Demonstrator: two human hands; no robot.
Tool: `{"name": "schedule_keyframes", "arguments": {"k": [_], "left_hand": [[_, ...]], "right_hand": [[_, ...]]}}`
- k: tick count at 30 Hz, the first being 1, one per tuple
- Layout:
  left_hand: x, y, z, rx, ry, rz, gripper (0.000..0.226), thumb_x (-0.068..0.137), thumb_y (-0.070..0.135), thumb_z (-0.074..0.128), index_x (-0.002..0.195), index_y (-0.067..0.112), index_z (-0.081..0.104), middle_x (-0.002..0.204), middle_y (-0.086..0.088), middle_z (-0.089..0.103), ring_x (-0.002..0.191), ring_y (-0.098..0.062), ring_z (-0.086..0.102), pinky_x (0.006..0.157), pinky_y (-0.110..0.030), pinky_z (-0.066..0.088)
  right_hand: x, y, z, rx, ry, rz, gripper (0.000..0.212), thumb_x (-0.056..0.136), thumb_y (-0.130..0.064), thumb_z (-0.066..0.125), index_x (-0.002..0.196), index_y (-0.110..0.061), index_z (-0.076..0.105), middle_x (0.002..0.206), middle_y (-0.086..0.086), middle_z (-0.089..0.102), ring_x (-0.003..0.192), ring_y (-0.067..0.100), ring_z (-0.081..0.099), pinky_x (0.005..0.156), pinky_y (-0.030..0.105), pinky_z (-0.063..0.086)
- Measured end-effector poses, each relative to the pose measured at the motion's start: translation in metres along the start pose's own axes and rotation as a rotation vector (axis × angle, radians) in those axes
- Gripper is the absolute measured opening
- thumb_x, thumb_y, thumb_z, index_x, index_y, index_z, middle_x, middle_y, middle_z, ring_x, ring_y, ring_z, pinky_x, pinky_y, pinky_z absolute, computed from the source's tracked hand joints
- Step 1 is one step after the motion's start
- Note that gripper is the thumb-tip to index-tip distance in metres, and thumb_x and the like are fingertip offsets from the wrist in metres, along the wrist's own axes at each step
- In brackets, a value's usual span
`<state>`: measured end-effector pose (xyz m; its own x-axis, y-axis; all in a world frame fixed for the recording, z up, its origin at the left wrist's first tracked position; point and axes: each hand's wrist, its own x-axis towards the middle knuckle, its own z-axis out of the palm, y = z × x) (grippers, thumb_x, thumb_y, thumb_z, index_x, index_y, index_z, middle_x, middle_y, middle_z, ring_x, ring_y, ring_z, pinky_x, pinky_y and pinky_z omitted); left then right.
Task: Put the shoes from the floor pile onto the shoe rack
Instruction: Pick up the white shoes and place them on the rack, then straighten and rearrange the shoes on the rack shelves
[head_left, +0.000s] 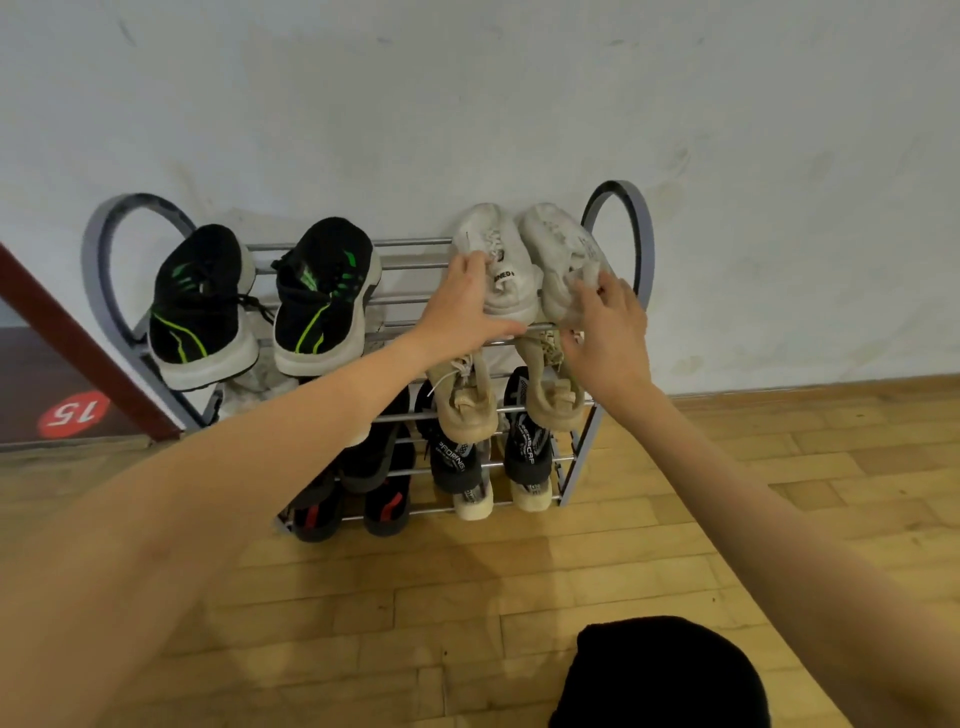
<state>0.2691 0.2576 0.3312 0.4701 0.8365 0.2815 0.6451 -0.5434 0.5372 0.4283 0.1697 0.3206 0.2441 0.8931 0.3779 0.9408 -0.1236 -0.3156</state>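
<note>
- My left hand (467, 306) grips the left white sneaker (493, 260) on the shoe rack (109, 249) top shelf.
- My right hand (608, 322) grasps the right white sneaker (561, 244) beside it.
- Black-and-green sneakers (322, 296) sit at the shelf's left end.

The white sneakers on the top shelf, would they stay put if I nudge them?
Probably not firmly: the white sneakers rest on thin rails of the shoe rack, heels overhanging the front, so a push may tip them. They look soft and light, yielding under the left hand.

Single head-worn view, looking forward and down, close to the rack (571, 457) at frame centre; wall above, floor below.
</note>
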Motion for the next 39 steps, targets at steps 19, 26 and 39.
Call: {"name": "schedule_keyframes", "arguments": {"k": [19, 26, 39], "left_hand": [[-0.161, -0.145, -0.157, 0.32, 0.336, -0.272, 0.055, 0.077, 0.04, 0.075, 0.118, 0.006, 0.06, 0.123, -0.017, 0.051, 0.119, -0.032, 0.046, 0.096, -0.043, 0.045], [-0.169, -0.163, -0.152, 0.264, 0.213, -0.133, 0.055, 0.078, 0.021, 0.076, 0.126, 0.005, 0.056, 0.144, -0.021, 0.039, 0.139, -0.036, 0.029, 0.114, -0.048, 0.028], [-0.155, -0.185, -0.17, 0.208, 0.379, 0.016, 0.04, 0.08, 0.0, 0.069, 0.119, 0.001, 0.058, 0.119, -0.014, 0.061, 0.129, -0.029, 0.046, 0.108, -0.034, 0.036]], "right_hand": [[-0.031, -0.204, 0.059, 0.221, -0.292, -0.376, 0.096, 0.085, -0.053, 0.062, 0.154, -0.021, 0.004, 0.156, 0.026, 0.014, 0.143, 0.04, 0.015, 0.115, 0.048, 0.019], [-0.015, -0.213, 0.074, 0.184, -0.207, -0.354, 0.081, 0.081, -0.056, 0.065, 0.144, -0.012, 0.041, 0.148, 0.02, 0.04, 0.14, 0.032, 0.031, 0.113, 0.039, 0.016], [-0.007, -0.229, 0.088, 0.344, -0.12, -0.355, 0.048, 0.089, -0.036, 0.065, 0.132, -0.016, 0.058, 0.143, 0.01, 0.051, 0.138, 0.042, 0.032, 0.113, 0.055, 0.027]]}}
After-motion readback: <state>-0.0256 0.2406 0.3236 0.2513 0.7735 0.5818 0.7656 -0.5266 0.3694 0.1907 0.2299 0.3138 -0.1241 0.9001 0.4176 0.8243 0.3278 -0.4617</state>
